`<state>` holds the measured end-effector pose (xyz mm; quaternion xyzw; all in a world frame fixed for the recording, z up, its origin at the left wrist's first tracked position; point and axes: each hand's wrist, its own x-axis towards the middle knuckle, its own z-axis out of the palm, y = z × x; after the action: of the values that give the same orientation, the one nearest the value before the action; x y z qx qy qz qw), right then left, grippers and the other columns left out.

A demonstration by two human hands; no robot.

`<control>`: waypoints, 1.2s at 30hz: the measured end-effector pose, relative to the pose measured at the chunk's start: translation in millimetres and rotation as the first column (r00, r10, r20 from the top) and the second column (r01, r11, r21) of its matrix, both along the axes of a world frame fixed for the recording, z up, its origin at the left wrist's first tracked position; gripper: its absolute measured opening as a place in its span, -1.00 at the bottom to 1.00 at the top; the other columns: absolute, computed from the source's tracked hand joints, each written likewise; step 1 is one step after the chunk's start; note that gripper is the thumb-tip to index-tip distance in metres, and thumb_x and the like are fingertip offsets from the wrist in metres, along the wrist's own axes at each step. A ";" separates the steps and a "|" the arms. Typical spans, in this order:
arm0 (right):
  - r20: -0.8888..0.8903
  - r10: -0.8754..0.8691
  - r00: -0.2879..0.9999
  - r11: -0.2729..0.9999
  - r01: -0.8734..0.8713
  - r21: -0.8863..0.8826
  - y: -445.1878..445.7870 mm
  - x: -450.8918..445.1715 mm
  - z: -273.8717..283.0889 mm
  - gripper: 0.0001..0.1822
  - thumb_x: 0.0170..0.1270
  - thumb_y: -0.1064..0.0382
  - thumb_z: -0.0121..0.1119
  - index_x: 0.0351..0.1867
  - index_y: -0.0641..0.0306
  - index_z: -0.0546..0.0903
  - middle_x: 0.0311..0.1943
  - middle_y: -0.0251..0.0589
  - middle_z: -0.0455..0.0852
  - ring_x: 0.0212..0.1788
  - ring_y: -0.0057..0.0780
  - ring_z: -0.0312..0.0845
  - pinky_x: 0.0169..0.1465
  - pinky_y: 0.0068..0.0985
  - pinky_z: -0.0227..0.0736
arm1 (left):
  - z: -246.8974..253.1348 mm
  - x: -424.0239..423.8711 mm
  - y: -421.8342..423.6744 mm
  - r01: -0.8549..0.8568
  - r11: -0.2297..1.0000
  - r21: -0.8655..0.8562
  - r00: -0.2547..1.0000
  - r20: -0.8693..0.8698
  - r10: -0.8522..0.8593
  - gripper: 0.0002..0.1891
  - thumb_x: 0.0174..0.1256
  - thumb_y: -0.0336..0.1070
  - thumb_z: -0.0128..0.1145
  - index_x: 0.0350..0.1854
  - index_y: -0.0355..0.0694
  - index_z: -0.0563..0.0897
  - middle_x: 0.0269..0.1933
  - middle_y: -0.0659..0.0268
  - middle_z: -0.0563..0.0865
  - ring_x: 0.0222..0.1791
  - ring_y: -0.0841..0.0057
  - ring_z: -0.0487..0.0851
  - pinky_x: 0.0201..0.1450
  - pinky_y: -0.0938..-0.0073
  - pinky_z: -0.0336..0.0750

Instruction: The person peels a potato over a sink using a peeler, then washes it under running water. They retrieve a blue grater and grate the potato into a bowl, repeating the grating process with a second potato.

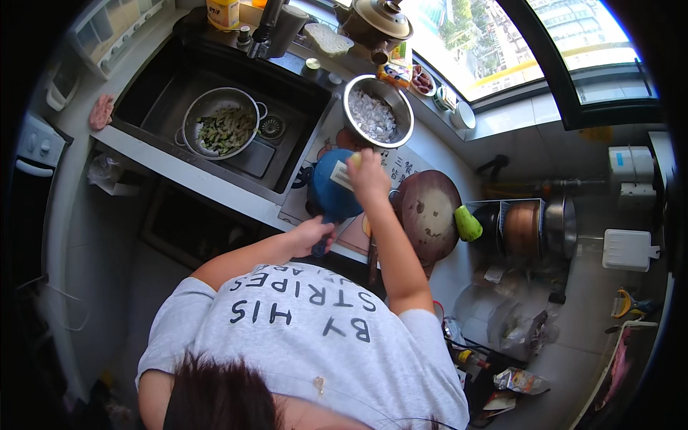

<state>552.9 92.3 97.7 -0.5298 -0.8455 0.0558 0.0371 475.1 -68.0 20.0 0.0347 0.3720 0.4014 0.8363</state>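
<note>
My left hand point(309, 236) is closed around the handle of a blue kitchen grater bowl point(328, 174). A white slotted grating plate point(342, 176) lies across that bowl. Over the plate, my right hand point(370, 180) holds a small pale yellow piece of food point(356, 158), mostly hidden by the fingers. Just beyond the hands stands a steel bowl point(379, 141) of translucent whitish pieces. A round, dark-rimmed cutting board point(432, 215) sits right of my right forearm, with a cut green vegetable point(468, 223) at its right edge.
In the sink point(172, 102), a steel colander point(188, 115) holds chopped green vegetables. A clay pot point(371, 27) and a plate of reddish food point(423, 80) stand by the window. A knife handle point(373, 263) shows near the counter's front edge. Several pans point(521, 226) stand in a rack at right.
</note>
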 end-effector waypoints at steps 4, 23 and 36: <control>0.105 0.141 0.985 0.990 -0.140 -0.008 -63.4 14.7 -18.8 -0.58 0.31 -0.13 0.13 -0.06 0.13 0.44 -0.18 -0.06 0.53 -0.30 -0.04 0.68 -0.34 -0.17 0.61 | -3.4 0.5 -0.5 0.017 0.998 0.060 1.000 -0.024 -0.015 -0.85 0.53 -0.25 -0.07 0.04 -0.10 0.40 -0.32 0.38 0.51 -0.40 0.62 0.51 -0.36 0.51 0.55; 0.095 -0.066 0.993 0.982 0.047 0.184 33.9 -5.5 -30.3 -0.62 0.37 -0.14 0.05 -0.15 0.13 0.45 -0.19 -0.09 0.58 -0.28 -0.11 0.70 -0.31 -0.19 0.62 | 1.2 -1.7 -0.5 0.030 1.000 0.006 0.999 -0.018 -0.030 -0.82 0.52 -0.26 -0.06 0.06 -0.09 0.38 -0.31 0.38 0.51 -0.41 0.61 0.50 -0.37 0.54 0.53; 0.088 -0.072 0.994 0.980 0.054 0.191 37.2 -3.8 -37.8 -0.64 0.39 -0.12 0.02 -0.13 0.12 0.50 -0.17 -0.10 0.61 -0.23 -0.11 0.67 -0.29 -0.23 0.60 | 2.1 -1.4 3.4 0.015 1.000 -0.014 0.999 -0.032 -0.015 -0.85 0.52 -0.26 -0.06 0.04 -0.09 0.40 -0.31 0.39 0.52 -0.40 0.64 0.51 -0.37 0.52 0.55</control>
<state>549.1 129.5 59.9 -0.5525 -0.8305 -0.0505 0.0488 473.7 -64.6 22.1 0.0383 0.3877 0.3918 0.8335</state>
